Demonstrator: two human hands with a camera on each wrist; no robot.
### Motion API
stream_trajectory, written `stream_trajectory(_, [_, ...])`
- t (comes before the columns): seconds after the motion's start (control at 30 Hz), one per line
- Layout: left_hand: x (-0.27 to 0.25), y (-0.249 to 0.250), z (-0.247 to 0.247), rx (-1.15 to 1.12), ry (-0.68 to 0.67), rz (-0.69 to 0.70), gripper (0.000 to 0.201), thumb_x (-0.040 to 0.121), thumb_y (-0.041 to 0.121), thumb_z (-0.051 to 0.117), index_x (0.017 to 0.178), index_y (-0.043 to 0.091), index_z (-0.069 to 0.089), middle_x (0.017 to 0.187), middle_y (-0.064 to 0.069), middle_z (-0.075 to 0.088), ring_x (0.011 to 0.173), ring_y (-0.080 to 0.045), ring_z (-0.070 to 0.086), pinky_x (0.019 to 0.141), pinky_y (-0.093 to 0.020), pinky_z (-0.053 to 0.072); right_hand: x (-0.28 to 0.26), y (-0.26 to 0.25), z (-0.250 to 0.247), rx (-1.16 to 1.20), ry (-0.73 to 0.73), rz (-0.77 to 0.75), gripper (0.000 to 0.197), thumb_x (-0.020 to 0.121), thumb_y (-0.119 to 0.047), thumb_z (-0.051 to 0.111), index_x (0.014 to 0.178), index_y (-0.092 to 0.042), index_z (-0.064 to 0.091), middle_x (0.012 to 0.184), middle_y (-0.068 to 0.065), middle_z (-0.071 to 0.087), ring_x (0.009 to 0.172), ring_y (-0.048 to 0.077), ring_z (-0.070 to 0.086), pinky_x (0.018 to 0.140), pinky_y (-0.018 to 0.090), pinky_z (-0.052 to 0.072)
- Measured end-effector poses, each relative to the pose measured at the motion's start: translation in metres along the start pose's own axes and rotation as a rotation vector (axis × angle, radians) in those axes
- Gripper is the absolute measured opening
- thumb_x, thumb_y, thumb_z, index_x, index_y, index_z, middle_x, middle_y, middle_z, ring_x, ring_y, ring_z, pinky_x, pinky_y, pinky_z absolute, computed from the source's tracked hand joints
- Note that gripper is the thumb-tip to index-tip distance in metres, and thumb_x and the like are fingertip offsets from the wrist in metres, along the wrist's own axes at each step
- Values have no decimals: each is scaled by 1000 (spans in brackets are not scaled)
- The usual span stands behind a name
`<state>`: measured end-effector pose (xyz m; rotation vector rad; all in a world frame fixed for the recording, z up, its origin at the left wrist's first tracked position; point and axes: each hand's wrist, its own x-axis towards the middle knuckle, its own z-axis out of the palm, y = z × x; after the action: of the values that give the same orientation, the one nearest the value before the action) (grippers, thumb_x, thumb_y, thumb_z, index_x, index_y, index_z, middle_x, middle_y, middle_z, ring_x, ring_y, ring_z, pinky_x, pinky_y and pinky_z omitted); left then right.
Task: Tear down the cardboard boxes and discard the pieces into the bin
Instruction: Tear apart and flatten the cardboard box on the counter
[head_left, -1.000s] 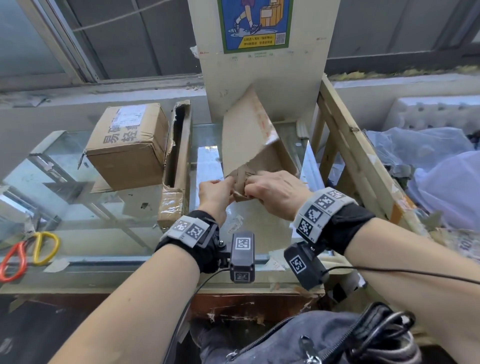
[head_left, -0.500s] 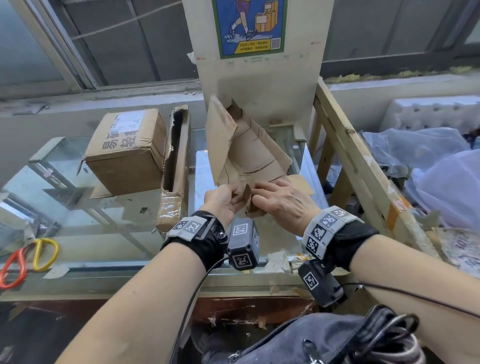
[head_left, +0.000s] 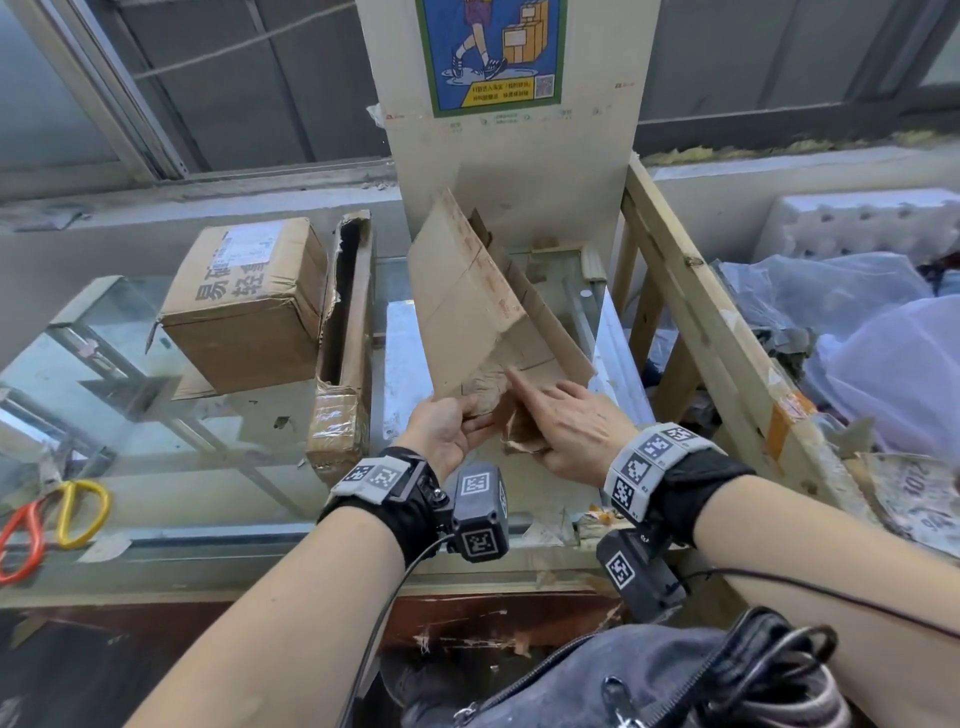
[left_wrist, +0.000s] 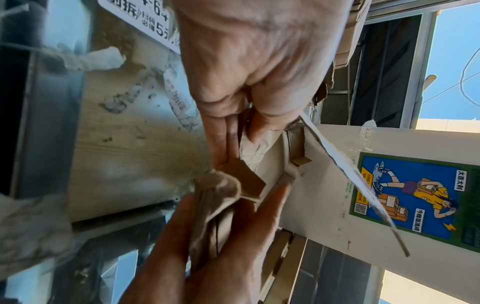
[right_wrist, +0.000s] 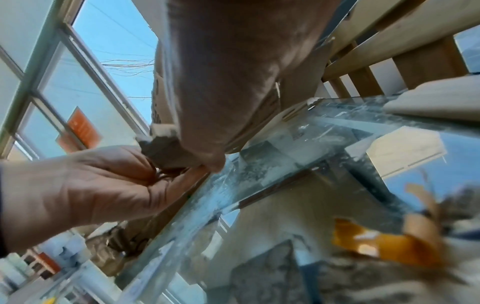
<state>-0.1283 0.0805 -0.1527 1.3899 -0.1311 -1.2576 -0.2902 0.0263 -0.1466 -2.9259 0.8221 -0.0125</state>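
Held upright over the glass counter (head_left: 249, 447): a flattened, partly torn cardboard box (head_left: 467, 306), panels fanned open and tilted back toward the pale board with the blue poster (head_left: 491, 52).

Left hand (head_left: 449, 431), the left grip, clamped on the box's crumpled lower corner, thumb on the near face and fingers (left_wrist: 270, 207) behind, folded cardboard pinched between them in the left wrist view. Right hand (head_left: 569, 423), the right grip, pressed against the same corner just right of the left grip, touching it; index finger straight and pointing up along the inner panel, thumb tucked under a ragged flap (head_left: 519, 434). Whether the thumb and lower fingers actually pinch that flap: cannot tell, hidden in the head view and blurred in the right wrist view.

Left of the grips, well apart: a sealed brown box (head_left: 244, 301) with printed characters, and just beside it a slim opened box (head_left: 345, 338) standing on edge. Far left, near the counter's front edge: scissors (head_left: 52, 514) with one red and one yellow handle. Right of the grips: a slanted wooden frame (head_left: 711, 332), with plastic sheeting (head_left: 872, 343) beyond it. Below the grips: small cardboard scraps (head_left: 587, 514) on the counter's front edge.
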Motion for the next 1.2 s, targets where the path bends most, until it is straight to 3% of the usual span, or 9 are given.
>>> stream_trajectory(0.13, [-3, 0, -1, 16, -93, 4, 33, 94, -12, 39, 127, -11, 42, 76, -22, 68, 56, -26, 69, 54, -37, 59, 6, -10, -4, 32, -131, 98, 98, 84, -63, 49, 151, -4, 8, 157, 10, 19, 145, 23, 16, 118, 36, 15])
stream_trajectory(0.27, [-7, 3, -7, -32, -297, -27, 66, 83, -23, 42, 143, 3, 30, 94, -24, 69, 83, -29, 70, 73, -40, 60, 9, -13, -2, 42, -133, 39, 84, 91, -43, 43, 151, -4, -2, 155, 12, 24, 142, 27, 20, 116, 40, 19])
stream_trajectory(0.4, [-18, 26, -15, -14, -572, -93, 67, 58, 4, 71, 122, 7, 52, 106, -29, 59, 97, -40, 59, 97, -51, 47, 8, -7, -2, 17, -138, -31, 79, 94, -29, 44, 151, -5, -5, 155, 13, 20, 139, 29, 26, 113, 40, 27])
stream_trajectory(0.57, [-14, 43, 4, 4, -417, -92, 91, 50, 62, 77, 115, 1, 58, 91, -21, 68, 77, -31, 68, 70, -45, 59, 10, -9, -1, -46, -110, -165, 64, 98, -16, 30, 152, -9, -4, 157, 17, 15, 142, 32, 22, 116, 40, 21])
stream_trajectory(0.77, [3, 42, 17, 121, -124, -138, 22, 91, 25, 62, 100, 6, 60, 85, -14, 66, 71, -27, 63, 59, -34, 54, 8, 8, 0, -95, 68, -364, 57, 94, -41, 35, 143, -24, 11, 131, 13, 53, 114, 29, 55, 97, 41, 43])
stream_trajectory(0.87, [6, 33, 22, 107, -97, -158, 15, 95, 16, 55, 93, 2, 59, 74, -15, 67, 67, -28, 64, 55, -35, 55, 2, 17, -9, -135, -18, -307, 77, 85, -72, 34, 148, -33, 14, 125, 1, 53, 112, 20, 50, 104, 37, 34])
stream_trajectory(1.0, [6, 30, 29, 28, -117, -109, 10, 95, 10, 56, 96, 0, 57, 68, -18, 68, 56, -28, 67, 43, -40, 54, 0, 17, -21, 334, 165, -146, 58, 88, -65, 39, 113, -21, 69, 102, -2, 71, 93, 14, 63, 87, 33, 49])
stream_trajectory(1.1, [2, 33, 31, 60, -103, -58, 8, 93, 4, 57, 99, 0, 54, 69, -17, 65, 49, -24, 65, 38, -34, 52, 5, 17, -32, 606, 362, 108, 54, 89, -54, 49, 66, -9, 68, 62, 4, 68, 58, 21, 63, 60, 40, 53])
stream_trajectory(1.2, [8, 33, 18, 208, -20, 94, 32, 86, -1, 66, 114, -6, 53, 86, -16, 65, 66, -25, 66, 54, -38, 58, 14, 31, -53, 572, 546, 382, 31, 90, -38, 61, 87, -8, 69, 86, 7, 67, 83, 25, 61, 80, 39, 51])
